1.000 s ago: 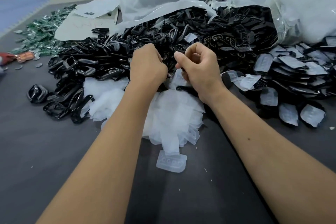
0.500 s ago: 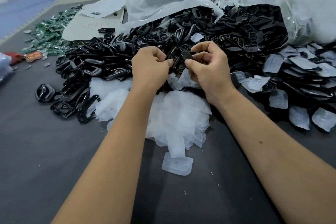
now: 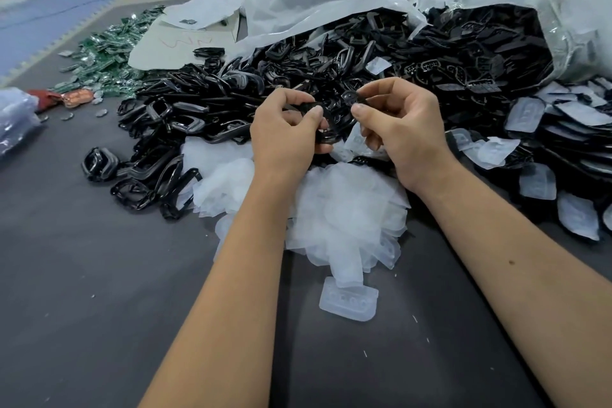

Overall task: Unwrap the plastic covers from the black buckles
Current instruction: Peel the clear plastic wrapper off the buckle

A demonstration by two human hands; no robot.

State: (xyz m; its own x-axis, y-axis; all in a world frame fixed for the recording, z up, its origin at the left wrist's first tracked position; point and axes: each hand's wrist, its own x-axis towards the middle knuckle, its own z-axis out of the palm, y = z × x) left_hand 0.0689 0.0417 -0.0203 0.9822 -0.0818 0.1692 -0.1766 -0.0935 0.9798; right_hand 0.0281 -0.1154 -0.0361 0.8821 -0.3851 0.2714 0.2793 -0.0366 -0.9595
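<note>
Buckles [image 3: 298, 83]: lying heaped from 9 to 2 o'clock, too many for counting.
Covers [image 3: 344, 209]: piling at centre, uncountable.
Left hand [image 3: 284, 132]: fingers curling, pinching one black buckle [image 3: 326, 129].
Right hand [image 3: 402, 129]: thumb and forefinger pinching that buckle's far end.

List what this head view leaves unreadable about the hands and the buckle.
- Held buckle: blends into the black pile behind; outline unclear.
- Right hand: what its fingertips pinch is too small to identify.
- Left hand: palm side hidden by its own back.
</note>
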